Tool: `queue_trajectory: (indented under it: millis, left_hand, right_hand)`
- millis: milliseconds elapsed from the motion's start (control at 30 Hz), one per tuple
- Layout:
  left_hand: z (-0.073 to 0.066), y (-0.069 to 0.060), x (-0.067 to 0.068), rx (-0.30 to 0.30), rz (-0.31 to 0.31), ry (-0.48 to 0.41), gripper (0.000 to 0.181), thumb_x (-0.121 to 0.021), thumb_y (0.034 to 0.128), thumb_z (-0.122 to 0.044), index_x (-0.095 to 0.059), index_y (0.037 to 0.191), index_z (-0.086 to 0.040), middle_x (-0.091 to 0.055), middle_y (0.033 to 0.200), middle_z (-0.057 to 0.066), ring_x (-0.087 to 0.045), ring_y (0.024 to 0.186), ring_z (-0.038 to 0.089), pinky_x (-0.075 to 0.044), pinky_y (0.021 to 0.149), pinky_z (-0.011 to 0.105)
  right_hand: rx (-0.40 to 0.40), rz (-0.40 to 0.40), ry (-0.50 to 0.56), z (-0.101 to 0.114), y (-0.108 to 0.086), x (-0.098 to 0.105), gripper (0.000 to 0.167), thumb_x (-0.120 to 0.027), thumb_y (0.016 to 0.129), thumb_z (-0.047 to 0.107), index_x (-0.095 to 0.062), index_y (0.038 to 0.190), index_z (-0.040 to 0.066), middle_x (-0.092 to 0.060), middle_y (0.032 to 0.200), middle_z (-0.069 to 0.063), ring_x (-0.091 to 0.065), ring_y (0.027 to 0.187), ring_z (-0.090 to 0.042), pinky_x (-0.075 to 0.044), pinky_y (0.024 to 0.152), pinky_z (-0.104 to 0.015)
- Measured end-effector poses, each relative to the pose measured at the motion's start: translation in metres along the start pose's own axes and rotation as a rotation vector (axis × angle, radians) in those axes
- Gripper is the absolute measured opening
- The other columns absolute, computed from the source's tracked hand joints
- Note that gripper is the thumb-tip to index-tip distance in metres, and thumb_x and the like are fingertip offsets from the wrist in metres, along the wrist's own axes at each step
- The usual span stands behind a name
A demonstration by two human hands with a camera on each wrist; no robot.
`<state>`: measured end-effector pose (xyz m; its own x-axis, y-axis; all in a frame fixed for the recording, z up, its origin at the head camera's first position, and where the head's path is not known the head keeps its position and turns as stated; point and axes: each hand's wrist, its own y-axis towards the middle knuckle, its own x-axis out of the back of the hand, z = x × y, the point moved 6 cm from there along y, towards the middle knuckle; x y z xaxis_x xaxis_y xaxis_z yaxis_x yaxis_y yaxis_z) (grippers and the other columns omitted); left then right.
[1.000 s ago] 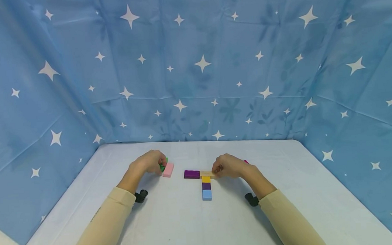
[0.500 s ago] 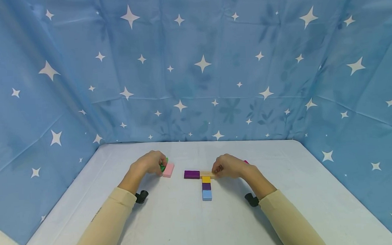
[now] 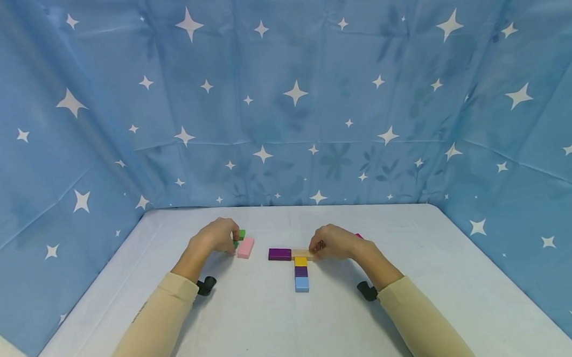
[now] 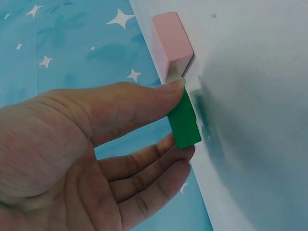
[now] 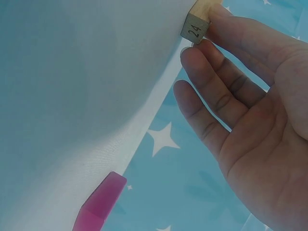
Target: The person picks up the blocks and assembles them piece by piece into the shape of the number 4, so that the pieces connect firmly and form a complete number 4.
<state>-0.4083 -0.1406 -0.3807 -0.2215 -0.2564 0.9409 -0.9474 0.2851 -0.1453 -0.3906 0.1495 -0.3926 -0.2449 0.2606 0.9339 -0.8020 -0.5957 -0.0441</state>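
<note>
My left hand (image 3: 217,237) pinches a green block (image 4: 185,121) between thumb and fingers, just left of a pink block (image 3: 245,248) that lies on the table. At the middle, my right hand (image 3: 335,241) pinches the right end of a natural wood block (image 3: 300,254); the right wrist view shows the number 24 on the end face of this wood block (image 5: 196,28). A purple block (image 3: 280,254) adjoins its left end. Below it, a yellow block (image 3: 300,262), a dark purple block (image 3: 301,271) and a light blue block (image 3: 302,284) stand in a column.
A magenta block (image 5: 102,202) lies beyond my right hand, mostly hidden by it in the head view. The white table (image 3: 255,331) is bounded by a blue star-patterned curtain (image 3: 283,119) at the back and both sides.
My left hand has shifted slightly left, and a little gap now shows between its fingers and the pink block. The right hand and the blocks in the middle have stayed put.
</note>
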Motion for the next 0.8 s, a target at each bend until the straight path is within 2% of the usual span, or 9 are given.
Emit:
queue_trajectory:
  millis: [167, 333, 467, 633, 800]
  left_hand:
    - [-0.002, 0.001, 0.007, -0.019, -0.070, 0.002, 0.025, -0.078, 0.0836, -0.004, -0.076, 0.108, -0.008, -0.069, 0.122, 0.014, -0.058, 0.092, 0.026, -0.051, 0.079, 0.041]
    - [-0.006, 0.003, 0.013, -0.061, -0.182, -0.044, 0.029, -0.074, 0.0880, -0.006, -0.073, 0.117, -0.003, -0.069, 0.119, 0.015, -0.059, 0.091, 0.025, -0.053, 0.081, 0.042]
    - [-0.010, 0.004, 0.016, -0.098, -0.259, -0.078, 0.034, -0.073, 0.0920, -0.010, -0.071, 0.124, -0.001, -0.070, 0.123, 0.015, -0.061, 0.089, 0.023, -0.053, 0.081, 0.041]
    - [-0.016, 0.003, 0.017, -0.128, -0.296, -0.092, 0.033, -0.074, 0.0933, -0.011, -0.071, 0.125, -0.001, -0.070, 0.127, 0.016, -0.063, 0.096, 0.024, -0.055, 0.086, 0.043]
    - [-0.025, 0.004, 0.012, -0.153, -0.294, -0.094, 0.033, -0.076, 0.0933, -0.011, -0.072, 0.125, -0.002, -0.070, 0.128, 0.015, -0.063, 0.105, 0.027, -0.056, 0.093, 0.045]
  right_hand:
    - [0.013, -0.002, -0.011, 0.000, 0.000, -0.001, 0.014, -0.083, 0.089, 0.011, -0.082, 0.102, 0.016, -0.070, 0.089, 0.009, -0.058, 0.082, -0.010, -0.053, 0.078, -0.026]
    - [0.006, 0.002, -0.013, 0.001, 0.000, 0.000, 0.014, -0.083, 0.089, 0.013, -0.082, 0.103, 0.017, -0.070, 0.088, 0.010, -0.058, 0.082, -0.011, -0.053, 0.078, -0.026]
    - [0.009, 0.000, -0.016, 0.001, 0.001, 0.000, 0.014, -0.083, 0.089, 0.013, -0.082, 0.103, 0.017, -0.070, 0.089, 0.010, -0.058, 0.083, -0.011, -0.053, 0.078, -0.026]
    - [0.013, -0.002, -0.013, 0.001, 0.001, 0.000, 0.014, -0.082, 0.090, 0.013, -0.082, 0.103, 0.017, -0.070, 0.089, 0.010, -0.058, 0.083, -0.011, -0.053, 0.078, -0.026]
    - [0.009, -0.001, -0.006, 0.000, 0.001, -0.001, 0.014, -0.082, 0.090, 0.012, -0.082, 0.103, 0.018, -0.070, 0.089, 0.010, -0.058, 0.083, -0.011, -0.053, 0.078, -0.026]
